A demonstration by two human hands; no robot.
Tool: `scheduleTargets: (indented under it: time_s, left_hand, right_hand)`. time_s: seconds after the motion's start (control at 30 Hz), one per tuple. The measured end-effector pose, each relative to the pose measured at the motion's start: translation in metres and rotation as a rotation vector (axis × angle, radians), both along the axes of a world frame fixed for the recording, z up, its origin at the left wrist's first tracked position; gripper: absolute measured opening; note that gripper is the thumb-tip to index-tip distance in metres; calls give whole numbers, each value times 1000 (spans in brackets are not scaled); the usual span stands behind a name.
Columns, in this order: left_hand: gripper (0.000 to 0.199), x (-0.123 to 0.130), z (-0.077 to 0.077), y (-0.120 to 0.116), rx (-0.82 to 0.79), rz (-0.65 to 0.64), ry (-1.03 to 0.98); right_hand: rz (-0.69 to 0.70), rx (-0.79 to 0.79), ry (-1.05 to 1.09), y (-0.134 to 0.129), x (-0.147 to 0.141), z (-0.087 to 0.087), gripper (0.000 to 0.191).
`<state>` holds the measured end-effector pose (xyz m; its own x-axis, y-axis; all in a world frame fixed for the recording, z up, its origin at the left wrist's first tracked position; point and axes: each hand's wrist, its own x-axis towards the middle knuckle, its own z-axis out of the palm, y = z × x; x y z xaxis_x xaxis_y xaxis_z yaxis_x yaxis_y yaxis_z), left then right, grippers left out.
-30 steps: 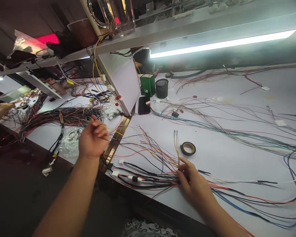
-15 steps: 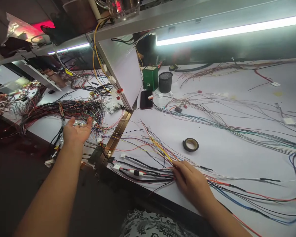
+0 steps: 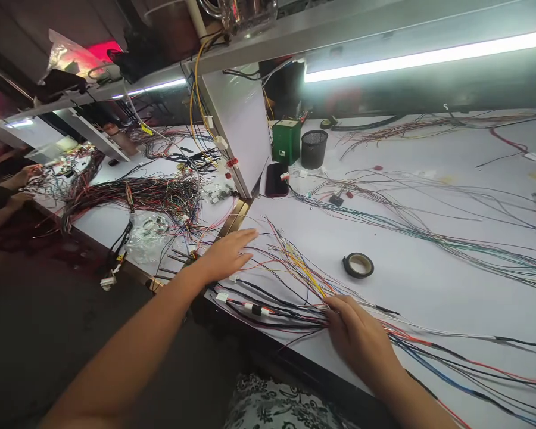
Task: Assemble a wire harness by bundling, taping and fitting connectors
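My right hand [image 3: 361, 333] is closed round a bundle of wires [image 3: 310, 275] lying along the table's front edge. Yellow, red, black and blue strands fan out to the left of the grip, and more run off to the right. Several black-sleeved leads end in white connectors [image 3: 222, 297] near the front edge. Over the loose wire ends at left, my left hand [image 3: 230, 255] is stretched out with thumb and fingers apart, holding nothing. A roll of black tape [image 3: 358, 265] lies on the table behind my right hand.
A green box [image 3: 286, 142], a black mesh cup [image 3: 314, 149] and a phone [image 3: 277, 180] stand near the divider panel [image 3: 239, 125]. A large wire heap [image 3: 134, 193] and a clear plastic bag [image 3: 147, 238] lie left. Another person's hands [image 3: 24, 186] are at far left.
My left hand has moved right, from beside the plastic bag to above the loose wire ends. The right hand keeps its grip on the wires. The view has shifted slightly left.
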<state>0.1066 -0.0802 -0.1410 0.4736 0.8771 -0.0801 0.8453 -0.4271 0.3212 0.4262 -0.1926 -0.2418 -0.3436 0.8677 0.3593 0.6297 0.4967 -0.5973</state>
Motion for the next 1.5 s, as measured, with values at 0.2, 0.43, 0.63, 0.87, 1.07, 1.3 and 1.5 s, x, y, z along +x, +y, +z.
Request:
scheduleTargets:
  time_s: [0.2,0.43,0.63,0.87,1.07,1.3,1.5]
  left_hand:
    - [43,31,-31,39,100,-100,197]
    - [18,29,-37,63,98,-133,244]
    - [22,3,-15,47,68,-109,213]
    - [17,-33,-6,10,91,-226,331]
    - [22,3,-22,14,234,-157,298]
    - [14,22,-35,40,126,-259,254]
    - [29,-9,-24,24,83,-289,205]
  right_hand:
    - [7,0,-5,-1,0,-3,21]
    - [-25,-9,2,0,-2,0,19]
    - [-6,2,47,1,-2,0,21]
    - [9,24,74,1,-1,1,23]
    - [17,13,78,1,-2,1,23]
    - [-7,4,57,1,-1,1,21]
    - [-11,-7,47,0,0,1,21]
